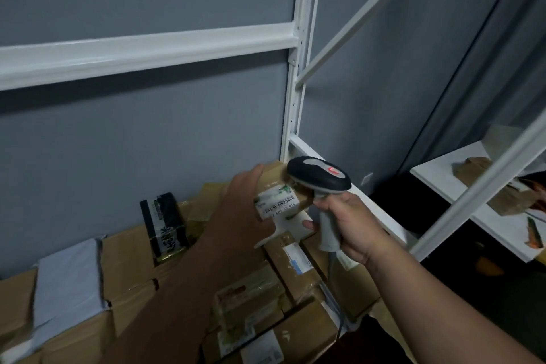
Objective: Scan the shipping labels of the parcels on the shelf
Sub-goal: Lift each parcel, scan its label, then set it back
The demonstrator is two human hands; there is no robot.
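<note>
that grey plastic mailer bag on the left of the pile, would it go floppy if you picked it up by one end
Probably floppy: the grey mailer bag drapes over the cardboard boxes beneath it, its edges wrinkled. The smooth plastic looks slippery, so it may slide in the hand. It lies flat and seems thin, so likely light, though its contents are hidden.

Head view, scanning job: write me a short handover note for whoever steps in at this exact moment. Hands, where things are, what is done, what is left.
Left hand: grips a small brown parcel at the back right corner of the shelf, its shipping label facing the camera.
Right hand: holds the barcode scanner by its handle, head just above and right of that label.
Other parcels lie packed across the shelf, some with labels up; a grey mailer sits at left.
Done: cannot tell which labels are already scanned.
Left: scan this label, then the remaining parcels.
</note>
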